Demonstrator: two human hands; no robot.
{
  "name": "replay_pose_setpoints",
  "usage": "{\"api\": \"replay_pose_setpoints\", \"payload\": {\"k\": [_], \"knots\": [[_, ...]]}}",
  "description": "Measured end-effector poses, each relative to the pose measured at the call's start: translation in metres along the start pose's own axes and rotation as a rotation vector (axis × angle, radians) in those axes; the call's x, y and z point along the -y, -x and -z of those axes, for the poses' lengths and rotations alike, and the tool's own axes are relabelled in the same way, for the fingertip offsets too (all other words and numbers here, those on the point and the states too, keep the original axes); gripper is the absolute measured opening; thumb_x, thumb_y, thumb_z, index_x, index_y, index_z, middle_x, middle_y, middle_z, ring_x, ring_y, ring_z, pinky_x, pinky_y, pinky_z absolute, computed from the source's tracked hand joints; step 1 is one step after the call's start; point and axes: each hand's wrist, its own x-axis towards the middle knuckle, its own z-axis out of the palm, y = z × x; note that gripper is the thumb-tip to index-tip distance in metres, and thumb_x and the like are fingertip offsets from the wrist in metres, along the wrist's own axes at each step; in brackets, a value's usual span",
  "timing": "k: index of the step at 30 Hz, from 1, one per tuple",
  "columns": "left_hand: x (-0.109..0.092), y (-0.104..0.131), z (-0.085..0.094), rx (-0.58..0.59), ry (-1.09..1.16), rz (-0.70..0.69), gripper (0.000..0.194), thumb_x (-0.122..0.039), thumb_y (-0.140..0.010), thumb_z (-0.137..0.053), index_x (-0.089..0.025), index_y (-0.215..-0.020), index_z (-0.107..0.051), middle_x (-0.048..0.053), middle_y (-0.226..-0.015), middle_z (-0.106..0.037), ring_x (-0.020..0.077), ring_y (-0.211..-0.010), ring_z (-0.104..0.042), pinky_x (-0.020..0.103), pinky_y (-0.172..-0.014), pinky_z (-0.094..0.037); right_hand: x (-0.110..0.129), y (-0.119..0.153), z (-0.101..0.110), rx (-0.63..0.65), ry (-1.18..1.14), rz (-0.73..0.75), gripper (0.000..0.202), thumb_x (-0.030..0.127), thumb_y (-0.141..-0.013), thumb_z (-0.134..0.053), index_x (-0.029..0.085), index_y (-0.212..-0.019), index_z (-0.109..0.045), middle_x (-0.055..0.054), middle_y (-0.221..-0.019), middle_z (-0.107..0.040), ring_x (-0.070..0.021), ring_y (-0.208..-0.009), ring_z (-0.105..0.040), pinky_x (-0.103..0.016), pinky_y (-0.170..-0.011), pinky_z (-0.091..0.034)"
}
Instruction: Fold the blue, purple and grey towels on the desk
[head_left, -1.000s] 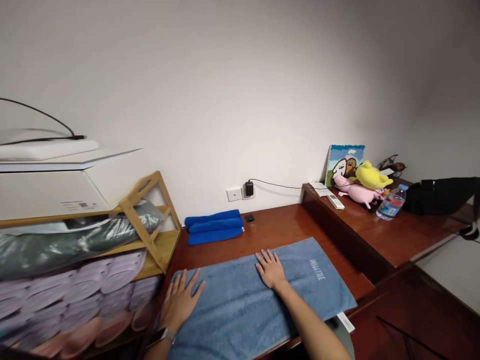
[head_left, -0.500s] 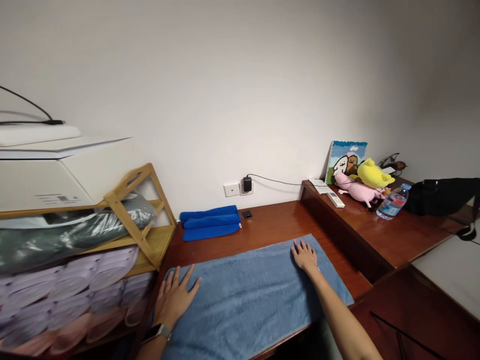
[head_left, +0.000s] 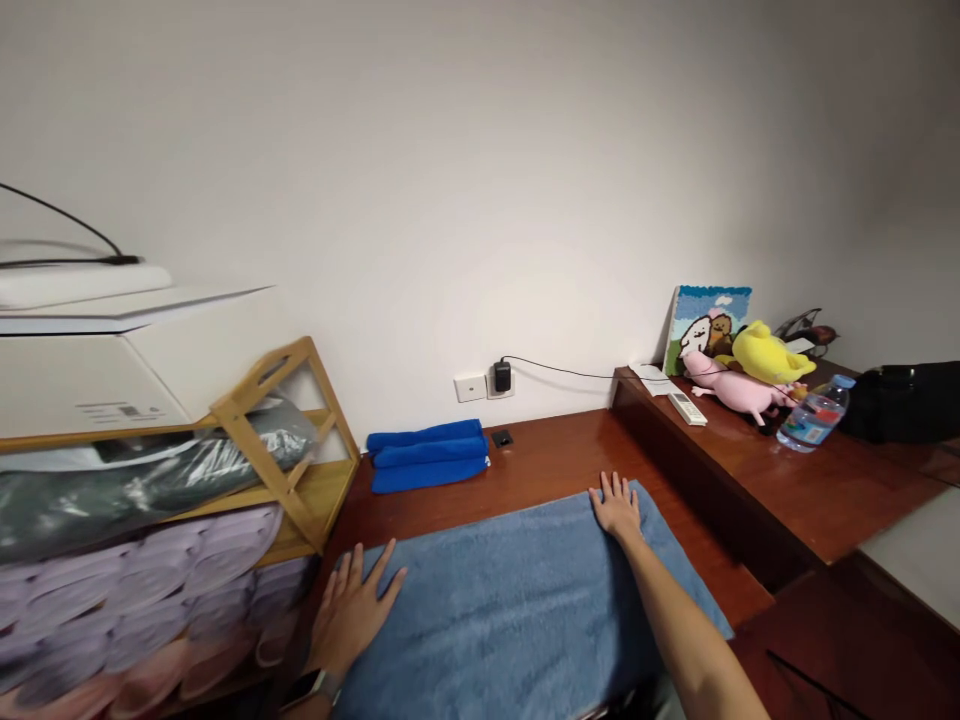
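Note:
A greyish-blue towel (head_left: 502,600) lies spread over the front of the brown wooden desk, with faint creases. My left hand (head_left: 354,608) rests flat on its left edge, fingers apart, a watch on the wrist. Near the towel's far right corner, my right hand (head_left: 618,508) lies palm down with its fingers spread. Neither hand holds anything. Behind the towel, close to the wall, sits a folded bright blue cloth (head_left: 429,456).
On the left, a wooden rack (head_left: 341,480) holds slippers, a plastic-wrapped bundle and a white box (head_left: 202,350). The raised surface (head_left: 780,490) at right bears plush toys, a remote (head_left: 687,408), a water bottle (head_left: 816,414) and a black bag (head_left: 904,400). A charger (head_left: 502,376) is plugged into the wall.
The view has shifted slightly, so most things appear a little lower and further right. Both hands remain spread on the towel in nearly the same places.

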Motion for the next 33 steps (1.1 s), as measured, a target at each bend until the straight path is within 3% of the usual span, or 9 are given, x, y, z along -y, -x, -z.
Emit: {"api": "replay_pose_setpoints", "payload": {"k": [6, 10, 15, 20, 27, 33], "knots": [[-0.002, 0.002, 0.005, 0.014, -0.033, -0.004, 0.083, -0.071, -0.093, -0.042, -0.028, -0.164, -0.045, 0.016, -0.173, -0.041, 0.0440, -0.160, -0.034, 0.059, -0.128, -0.028, 0.004, -0.007, -0.002, -0.037, -0.023, -0.103, 0.082, 0.073, -0.107, -0.018, 0.028, -0.175, -0.016, -0.009, -0.182, -0.011, -0.0331, -0.167, -0.007, -0.056, -0.133, -0.006], [-0.004, 0.003, 0.008, 0.010, -0.016, 0.001, 0.080, -0.070, -0.094, -0.041, -0.029, -0.163, -0.047, 0.015, -0.173, -0.041, 0.0430, -0.160, -0.035, 0.058, -0.129, -0.028, -0.001, -0.009, -0.004, -0.040, -0.012, -0.088, 0.083, 0.075, -0.106, -0.020, 0.030, -0.175, -0.016, -0.009, -0.182, -0.012, -0.0329, -0.167, -0.008, -0.055, -0.133, -0.007], [-0.008, 0.005, 0.010, -0.020, 0.040, 0.025, 0.083, -0.075, -0.093, -0.043, -0.030, -0.162, -0.049, 0.015, -0.173, -0.041, 0.0419, -0.161, -0.034, 0.060, -0.129, -0.028, -0.036, -0.003, -0.008, -0.033, 0.035, -0.005, 0.080, 0.073, -0.106, -0.022, 0.031, -0.175, -0.016, -0.004, -0.182, -0.014, -0.0305, -0.168, -0.010, -0.051, -0.134, -0.009], [-0.009, 0.005, 0.011, -0.007, 0.091, 0.038, 0.085, -0.075, -0.091, -0.045, -0.028, -0.162, -0.049, 0.016, -0.175, -0.037, 0.0426, -0.162, -0.031, 0.059, -0.131, -0.024, -0.066, 0.000, -0.007, -0.041, 0.050, -0.019, 0.078, 0.070, -0.106, -0.021, 0.031, -0.174, -0.019, -0.002, -0.182, -0.013, -0.0308, -0.167, -0.014, -0.053, -0.134, -0.012], [-0.005, 0.003, 0.006, 0.024, 0.152, 0.045, 0.084, -0.076, -0.094, -0.041, -0.029, -0.162, -0.048, 0.014, -0.179, -0.028, 0.0412, -0.165, -0.023, 0.060, -0.131, -0.022, -0.053, -0.006, -0.009, -0.052, -0.001, -0.127, 0.082, 0.071, -0.106, -0.018, 0.026, -0.175, -0.015, -0.005, -0.182, -0.012, -0.0332, -0.167, -0.013, -0.059, -0.132, -0.011], [-0.010, -0.002, 0.013, 0.052, 0.094, 0.088, 0.087, -0.077, -0.092, -0.043, -0.027, -0.163, -0.047, 0.017, -0.176, -0.033, 0.0412, -0.163, -0.029, 0.060, -0.130, -0.026, -0.037, 0.002, 0.003, -0.037, -0.048, -0.255, 0.081, 0.067, -0.108, -0.015, 0.021, -0.175, -0.010, -0.005, -0.182, -0.007, -0.0365, -0.167, -0.010, -0.062, -0.132, -0.010]]}}
